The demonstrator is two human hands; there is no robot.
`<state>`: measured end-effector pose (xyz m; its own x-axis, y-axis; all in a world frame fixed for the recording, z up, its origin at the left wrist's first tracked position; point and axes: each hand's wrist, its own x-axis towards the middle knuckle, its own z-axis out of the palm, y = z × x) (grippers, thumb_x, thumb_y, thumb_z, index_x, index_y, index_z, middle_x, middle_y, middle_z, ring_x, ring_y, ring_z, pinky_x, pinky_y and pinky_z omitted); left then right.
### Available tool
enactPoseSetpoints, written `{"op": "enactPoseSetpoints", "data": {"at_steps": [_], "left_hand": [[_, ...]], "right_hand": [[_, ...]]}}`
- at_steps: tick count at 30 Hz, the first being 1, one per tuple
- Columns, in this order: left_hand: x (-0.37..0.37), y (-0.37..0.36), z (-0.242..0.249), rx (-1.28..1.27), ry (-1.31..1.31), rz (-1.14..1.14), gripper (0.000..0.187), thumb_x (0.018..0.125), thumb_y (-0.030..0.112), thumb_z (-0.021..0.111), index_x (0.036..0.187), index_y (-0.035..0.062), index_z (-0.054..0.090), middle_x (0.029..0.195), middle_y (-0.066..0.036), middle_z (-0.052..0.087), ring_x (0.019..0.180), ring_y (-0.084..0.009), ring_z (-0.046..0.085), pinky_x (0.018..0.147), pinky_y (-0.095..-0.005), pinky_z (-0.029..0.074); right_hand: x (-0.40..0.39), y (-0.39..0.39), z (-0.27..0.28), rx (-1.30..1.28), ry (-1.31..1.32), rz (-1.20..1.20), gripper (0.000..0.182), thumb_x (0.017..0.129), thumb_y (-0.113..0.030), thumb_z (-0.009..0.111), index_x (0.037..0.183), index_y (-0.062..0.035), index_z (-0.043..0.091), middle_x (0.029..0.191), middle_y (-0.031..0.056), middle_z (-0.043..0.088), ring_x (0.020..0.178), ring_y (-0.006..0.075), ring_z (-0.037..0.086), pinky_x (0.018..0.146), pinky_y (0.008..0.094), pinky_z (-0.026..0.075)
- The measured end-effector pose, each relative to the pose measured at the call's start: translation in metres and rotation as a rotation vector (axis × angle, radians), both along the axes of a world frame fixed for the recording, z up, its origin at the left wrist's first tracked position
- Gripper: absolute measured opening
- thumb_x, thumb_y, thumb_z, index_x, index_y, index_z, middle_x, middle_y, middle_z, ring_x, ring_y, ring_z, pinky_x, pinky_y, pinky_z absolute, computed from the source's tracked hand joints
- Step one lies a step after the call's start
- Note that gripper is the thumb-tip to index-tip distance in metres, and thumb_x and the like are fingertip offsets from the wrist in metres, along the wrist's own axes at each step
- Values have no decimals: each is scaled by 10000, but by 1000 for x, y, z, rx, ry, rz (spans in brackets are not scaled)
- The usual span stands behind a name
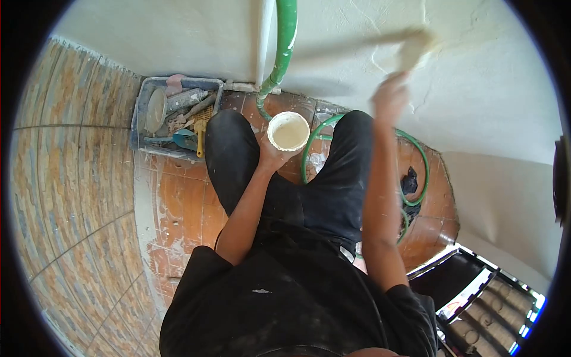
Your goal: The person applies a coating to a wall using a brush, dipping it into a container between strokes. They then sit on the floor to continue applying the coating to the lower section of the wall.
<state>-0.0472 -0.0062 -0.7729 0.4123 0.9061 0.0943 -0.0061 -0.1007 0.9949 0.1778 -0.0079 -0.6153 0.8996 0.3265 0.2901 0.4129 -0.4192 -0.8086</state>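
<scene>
My left hand [275, 156] is closed around a small white tub [272, 124], held upright between my knees. Pale cream paint [290, 134] shows inside it, and its rim is coated. Up at the wall on the right, my right hand [391, 98] grips a paintbrush [414, 50]. The brush is smeared by motion, and its bristles seem to be at the off-white wall [339, 65]. Thin cracks run through the wall's surface around the brush.
A grey crate [138, 119] of tools stands left of my knee. A thick green hose [285, 41] runs down the wall beside a white pipe [265, 41]. A thinner green hose [426, 169] coils on the tiled floor [178, 190]. A metal grille [488, 303] is lower right.
</scene>
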Motion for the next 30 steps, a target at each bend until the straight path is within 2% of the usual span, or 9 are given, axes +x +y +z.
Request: {"op": "enactPoseSetpoints", "data": {"at_steps": [4, 7, 9, 16, 21, 24, 26, 28, 30], "left_hand": [[10, -1, 1, -87, -47, -40, 596, 577, 92, 815, 1083, 2, 512, 1017, -85, 601, 910, -164, 582, 823, -291, 466], [18, 2, 15, -81, -86, 36, 619, 570, 91, 817, 1095, 5, 501, 1041, -81, 582, 946, -174, 565, 851, -304, 455], [17, -3, 13, -11, -89, 40, 662, 555, 104, 826, 1113, 9, 483, 1068, -79, 559, 990, -179, 543, 878, -317, 439], [25, -5, 11, -90, -78, -76, 728, 543, 116, 827, 1166, 7, 466, 1123, -91, 552, 1037, -177, 530, 911, -326, 419], [33, -2, 9, -30, -90, 56, 748, 501, 172, 840, 1143, 34, 484, 1083, -87, 571, 1004, -197, 550, 888, -329, 433], [31, -4, -2, 12, -146, 78, 742, 519, 203, 841, 1147, 33, 483, 1086, -89, 570, 1007, -200, 551, 887, -327, 434], [29, 2, -6, 19, -37, 48, 695, 543, 163, 830, 1134, 21, 492, 1073, -89, 577, 1001, -186, 555, 883, -321, 440], [27, 5, 2, 70, -61, 109, 676, 542, 175, 833, 1114, 23, 505, 1055, -85, 585, 976, -184, 566, 865, -319, 452], [26, 4, -3, -53, -94, 121, 784, 518, 218, 846, 1171, 16, 462, 1095, -105, 557, 1031, -212, 534, 906, -333, 422]], "right_hand": [[-1, -18, -174, -514, 456, 178, 618, 926, -425, 278, 846, 100, 594, 730, 251, 581, 669, 337, 590, 614, 436, 445], [2, -17, -158, -340, 718, 49, 613, 923, -452, 304, 778, 70, 592, 704, 187, 589, 629, 286, 576, 556, 408, 446], [14, -19, -67, 225, 977, 339, 445, 920, -416, 396, 672, -59, 494, 505, -20, 353, 409, 90, 367, 378, 251, 278], [-17, -7, 159, 421, 122, 289, 465, 940, -417, 320, 630, -73, 357, 489, -1, 267, 382, 84, 238, 338, 254, 169], [13, 6, -22, -34, -229, 113, 630, 936, -439, 244, 600, 59, 437, 506, 180, 371, 507, 299, 305, 535, 472, 323], [-12, -12, -101, -371, 125, 220, 686, 922, -466, 254, 664, 123, 493, 583, 290, 479, 562, 413, 484, 601, 522, 335], [6, -17, -158, -366, 305, 277, 643, 922, -468, 285, 650, 75, 494, 515, 187, 471, 459, 320, 471, 480, 467, 349], [5, -20, -155, -307, 1067, 310, 559, 921, -477, 313, 646, -13, 462, 472, 40, 380, 364, 174, 379, 351, 334, 281], [-16, -3, -77, -69, 1149, 316, 479, 922, -490, 311, 674, -90, 405, 487, -58, 244, 340, 60, 223, 327, 224, 159]]}}
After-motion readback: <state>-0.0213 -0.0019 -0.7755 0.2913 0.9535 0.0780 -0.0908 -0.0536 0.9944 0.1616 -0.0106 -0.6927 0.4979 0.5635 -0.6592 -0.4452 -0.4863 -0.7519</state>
